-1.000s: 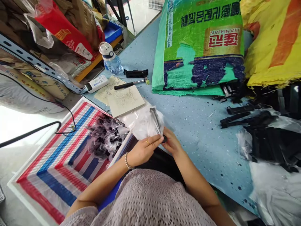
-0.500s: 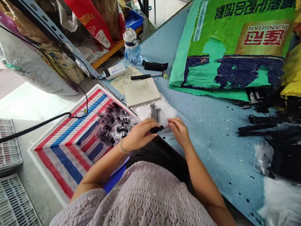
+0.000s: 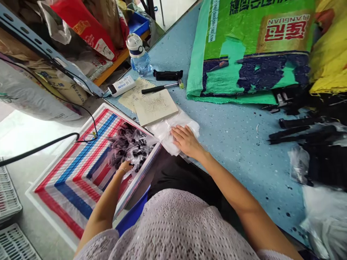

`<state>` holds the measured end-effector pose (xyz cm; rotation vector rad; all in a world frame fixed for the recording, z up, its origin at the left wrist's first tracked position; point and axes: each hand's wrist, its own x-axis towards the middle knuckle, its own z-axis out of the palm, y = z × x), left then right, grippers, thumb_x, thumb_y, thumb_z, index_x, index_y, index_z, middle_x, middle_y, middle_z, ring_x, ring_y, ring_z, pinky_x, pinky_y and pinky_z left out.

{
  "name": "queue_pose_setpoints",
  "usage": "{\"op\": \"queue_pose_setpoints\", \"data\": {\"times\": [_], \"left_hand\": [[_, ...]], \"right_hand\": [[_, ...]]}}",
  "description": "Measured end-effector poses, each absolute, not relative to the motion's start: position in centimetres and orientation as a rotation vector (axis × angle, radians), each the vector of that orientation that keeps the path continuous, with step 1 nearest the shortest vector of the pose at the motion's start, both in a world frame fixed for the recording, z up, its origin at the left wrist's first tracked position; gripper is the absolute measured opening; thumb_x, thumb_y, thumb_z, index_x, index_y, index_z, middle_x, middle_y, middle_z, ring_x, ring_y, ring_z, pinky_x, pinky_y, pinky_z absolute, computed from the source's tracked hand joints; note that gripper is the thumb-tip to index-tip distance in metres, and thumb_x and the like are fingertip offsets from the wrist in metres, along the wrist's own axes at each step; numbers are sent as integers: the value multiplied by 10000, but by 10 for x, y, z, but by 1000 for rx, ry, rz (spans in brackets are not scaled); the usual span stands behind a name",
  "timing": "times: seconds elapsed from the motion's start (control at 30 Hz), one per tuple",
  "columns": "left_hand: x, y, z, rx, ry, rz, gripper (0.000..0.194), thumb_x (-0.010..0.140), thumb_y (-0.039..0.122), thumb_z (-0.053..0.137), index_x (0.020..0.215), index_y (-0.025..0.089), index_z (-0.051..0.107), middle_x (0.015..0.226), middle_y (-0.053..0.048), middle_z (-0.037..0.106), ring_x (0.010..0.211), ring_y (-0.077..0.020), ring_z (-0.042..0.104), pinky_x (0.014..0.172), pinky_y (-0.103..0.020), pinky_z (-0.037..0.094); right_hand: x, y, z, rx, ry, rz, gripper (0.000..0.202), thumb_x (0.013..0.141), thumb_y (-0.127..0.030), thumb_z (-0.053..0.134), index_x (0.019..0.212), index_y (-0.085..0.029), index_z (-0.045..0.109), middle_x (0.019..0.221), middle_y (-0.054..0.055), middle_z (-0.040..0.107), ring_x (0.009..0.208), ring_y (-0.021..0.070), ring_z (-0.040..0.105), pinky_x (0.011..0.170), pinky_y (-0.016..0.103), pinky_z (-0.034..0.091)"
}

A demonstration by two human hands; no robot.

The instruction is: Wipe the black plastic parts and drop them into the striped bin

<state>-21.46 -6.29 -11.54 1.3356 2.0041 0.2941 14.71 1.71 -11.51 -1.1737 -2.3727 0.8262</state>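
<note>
My left hand (image 3: 125,166) is down in a crate (image 3: 63,168) lined with red, white and blue striped sheeting. It is at the near side of a heap of black parts in clear plastic bags (image 3: 138,146); its fingertips are hidden among the plastic, so its grip does not show. My right hand (image 3: 187,141) lies with fingers stretched out on a stack of thin clear plastic bags (image 3: 165,137) at the table's edge. A beige pad (image 3: 155,107) rests against the far side of that stack.
Beyond the pad lie a black-handled tool (image 3: 159,87), a black part (image 3: 168,75), a white bottle (image 3: 121,86) and a blue water bottle (image 3: 140,61). A green woven sack (image 3: 252,54) covers the table's far side. Black parts (image 3: 325,159) pile up at right. A black cable (image 3: 40,148) crosses the crate.
My left hand has gone from the table's edge, where it held a black part, down left into the crate. My right hand has moved left and flattened onto the plastic bags. The view has shifted slightly.
</note>
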Motion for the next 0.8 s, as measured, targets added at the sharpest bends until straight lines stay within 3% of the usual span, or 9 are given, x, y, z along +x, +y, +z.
{"op": "queue_pose_setpoints", "data": {"times": [0.07,0.13,0.27,0.4,0.57,0.8], "left_hand": [[-213,-56,-118,1355,2028,245,324,707,428,704,555,220,508,446,57,408,426,-137,439,562,-273,438],[-208,-41,-110,1369,2067,212,250,729,390,700,617,212,564,500,28,487,475,-154,485,600,-294,458],[-164,4,-78,1601,1980,408,187,875,366,619,942,214,705,855,-54,694,774,-192,642,784,-318,523],[-93,44,-65,1927,1697,586,201,937,308,569,952,204,740,1050,-88,689,966,-204,658,923,-336,534],[-60,63,-83,1893,1678,452,154,903,256,601,865,180,730,1022,-98,679,944,-218,663,919,-353,545],[-68,64,-81,1850,1708,425,112,790,141,597,693,196,609,809,-45,642,795,-189,618,748,-306,503]], "right_hand": [[149,17,-116,-1173,-2385,841,459,1047,-306,473,1480,-168,530,1554,131,514,1490,321,389,1251,599,233],[148,20,-116,-1159,-2400,855,457,1046,-307,475,1482,-183,529,1575,125,489,1510,314,365,1259,599,208],[141,32,-115,-1131,-2433,848,423,1044,-303,473,1430,-160,572,1555,147,509,1511,321,359,1253,594,213],[135,38,-112,-1109,-2455,837,413,1058,-293,423,1412,-150,578,1530,157,532,1501,330,363,1233,600,241],[138,32,-113,-1156,-2448,826,475,1063,-270,389,1518,-156,466,1619,142,420,1552,326,261,1247,622,197],[134,38,-113,-1192,-2335,771,446,1055,-312,419,1436,-132,566,1570,182,446,1418,331,417,1219,527,315]]}}
